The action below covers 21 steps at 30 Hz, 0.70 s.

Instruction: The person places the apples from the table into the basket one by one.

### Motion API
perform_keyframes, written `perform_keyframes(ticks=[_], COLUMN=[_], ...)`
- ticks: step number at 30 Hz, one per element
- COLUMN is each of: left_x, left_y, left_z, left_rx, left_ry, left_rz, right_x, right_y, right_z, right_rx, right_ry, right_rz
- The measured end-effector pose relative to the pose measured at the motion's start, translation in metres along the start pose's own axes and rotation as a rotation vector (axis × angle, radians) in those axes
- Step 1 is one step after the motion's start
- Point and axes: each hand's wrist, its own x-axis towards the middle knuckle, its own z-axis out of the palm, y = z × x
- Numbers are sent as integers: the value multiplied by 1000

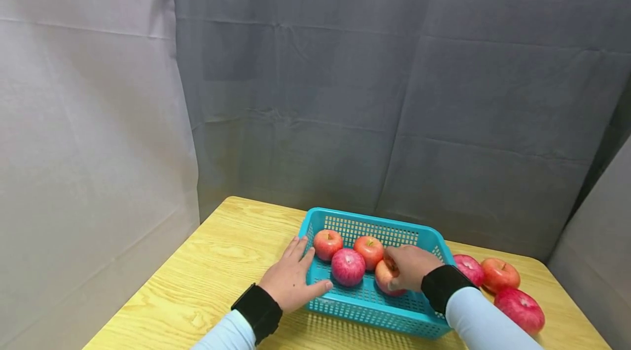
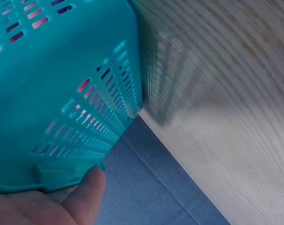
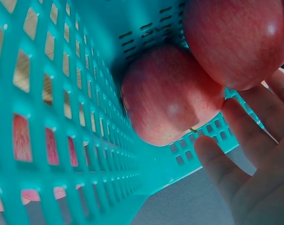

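A teal plastic basket (image 1: 379, 311) with mesh sides holds several red apples. My left hand (image 1: 292, 279) rests on its left end, fingers spread along the rim; in the left wrist view the thumb (image 2: 88, 187) lies against the rim. Inside the basket, my right hand (image 1: 411, 265) grips an apple (image 1: 386, 279) from above, partly covering it. Beside it sit a darker red apple (image 1: 348, 267) and an orange-red one (image 1: 368, 250). Another apple (image 1: 327, 244) lies at the left end. The right wrist view also shows an apple (image 3: 172, 98) near the mesh wall.
Outside the basket's right end, several more apples lie on the wooden table (image 1: 207, 268), among them an orange-red apple (image 1: 500, 274) and a deep red one (image 1: 520, 310). Grey cloth (image 1: 315, 120) hangs behind the table, with pale cloth on both sides.
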Motion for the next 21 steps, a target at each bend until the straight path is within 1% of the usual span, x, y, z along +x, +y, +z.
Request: perform_keyframes(ticks=[6, 13, 15, 21], left_x=[-1, 0, 0, -1], left_y=[2, 2, 1, 1], left_z=[-2, -1, 0, 1], left_rx=[-5, -1, 0, 1], left_ry=[6, 17, 15, 14], left_rz=[-4, 8, 5, -2], right_x=[-2, -4, -5, -11], right_y=[-2, 4, 7, 14], right_z=[-2, -7, -10, -22], right_rx=[35, 66, 66, 56], right_ry=[-38, -21, -18, -43], right_rz=[18, -30, -31, 23])
